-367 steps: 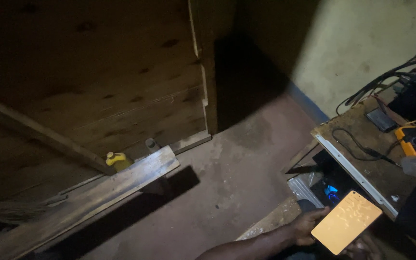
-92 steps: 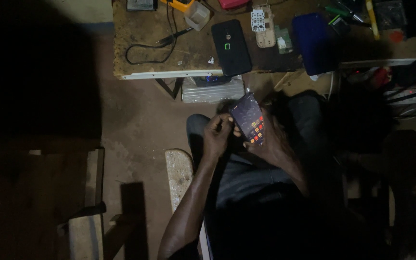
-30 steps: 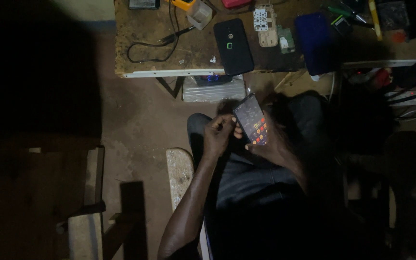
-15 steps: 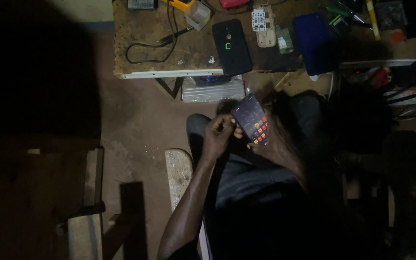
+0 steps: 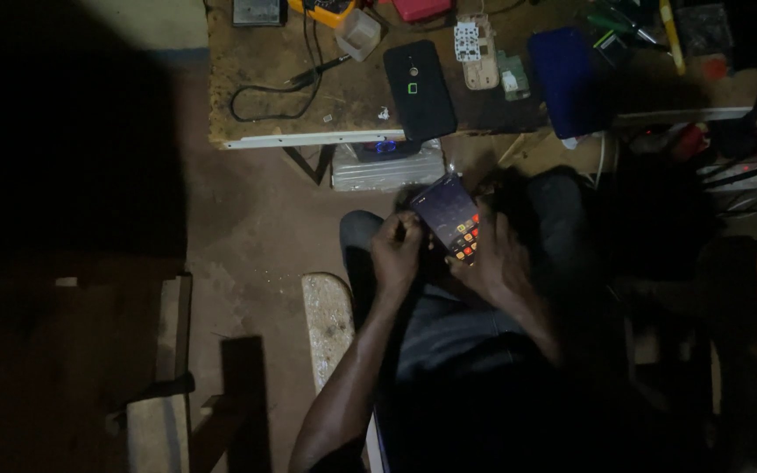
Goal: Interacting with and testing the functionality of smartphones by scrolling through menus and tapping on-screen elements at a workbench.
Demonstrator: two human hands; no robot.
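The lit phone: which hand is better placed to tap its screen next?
Probably the left hand. It sits beside the phone with fingers near the screen's edge, while the right hand wraps the phone's lower end and supports it.

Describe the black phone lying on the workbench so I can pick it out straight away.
Start at the wooden workbench along the top of the view. Near the middle of it, right of the looped black cable and left of the small white keypad, lies the black phone. It alone is a dark slab with a small green square outline at its centre.
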